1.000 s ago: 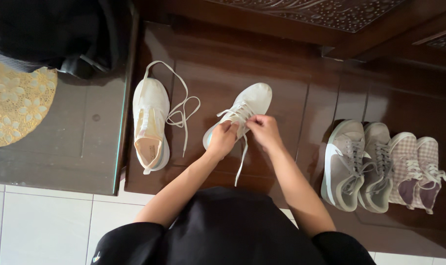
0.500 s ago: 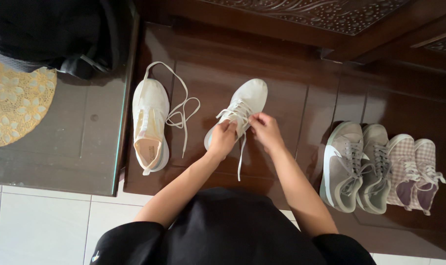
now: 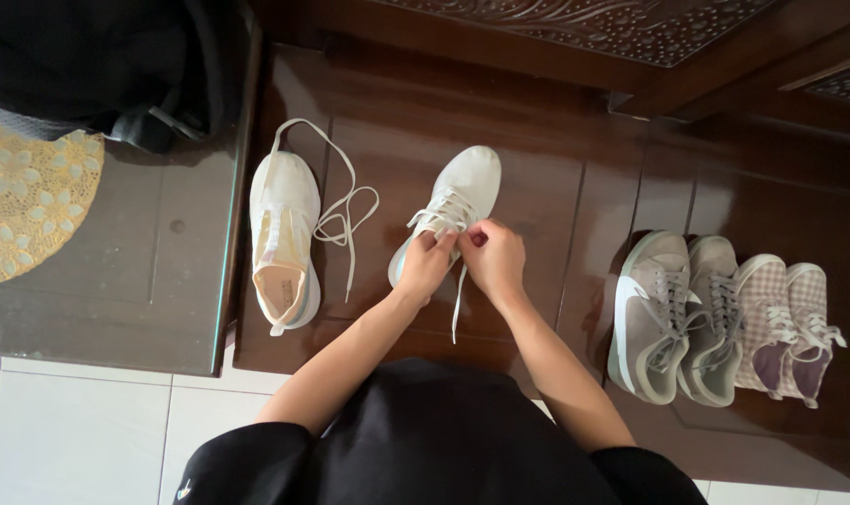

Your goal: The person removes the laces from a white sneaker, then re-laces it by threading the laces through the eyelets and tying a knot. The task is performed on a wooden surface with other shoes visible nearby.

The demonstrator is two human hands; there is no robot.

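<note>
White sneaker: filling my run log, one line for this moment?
left hand: gripping lace | right hand: gripping lace | white sneaker: on dark wooden floor

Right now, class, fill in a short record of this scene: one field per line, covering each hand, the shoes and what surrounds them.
Left hand: pinching the laces of the white shoe being laced
Right hand: closed grip on the same laces; one lace end hangs below
Other white shoe: lies to the left, its lace loose and trailing
Grey pair: side by side on the right
Checked pair: furthest right, beside the grey pair
Surface: dark wooden floor
Left edge: yellow crocheted mat, black bag
</note>
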